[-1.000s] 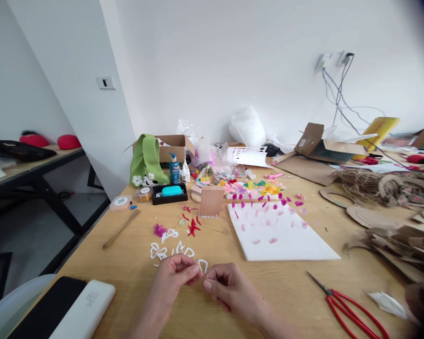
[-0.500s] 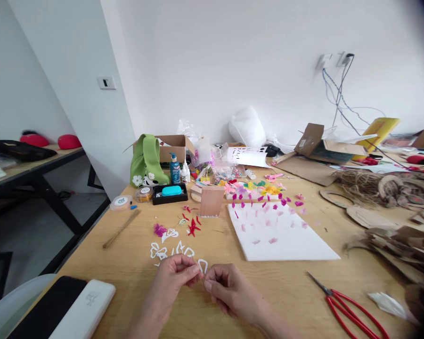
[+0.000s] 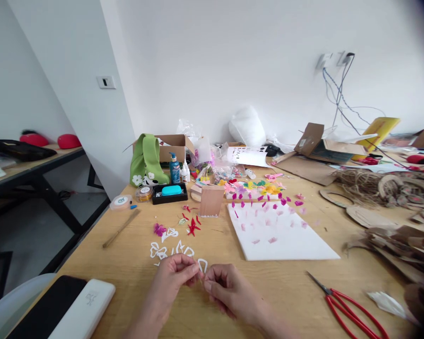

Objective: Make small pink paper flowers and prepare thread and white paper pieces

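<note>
My left hand (image 3: 178, 275) and my right hand (image 3: 228, 289) meet low in the middle of the view, thumbs pressed to fingers. Between the fingertips is something very small, too small to name. White cut-out outline shapes (image 3: 158, 250) lie on the table just beyond my left hand, and one white loop (image 3: 202, 264) shows right behind the fingertips. Farther back lie a magenta flower piece (image 3: 159, 229) and several red strips (image 3: 192, 227). To the right, a white foam board (image 3: 282, 245) carries rows of magenta and pale pink petals (image 3: 267, 222).
Red-handled scissors (image 3: 342, 303) lie at the right front. A white power bank (image 3: 86, 308) and a black phone-like slab (image 3: 49, 306) lie at the left front. A thin stick (image 3: 122, 229), a small upright brown card (image 3: 211, 201) and a black tray (image 3: 169, 194) stand or lie beyond. Cardboard scraps (image 3: 381, 254) crowd the right.
</note>
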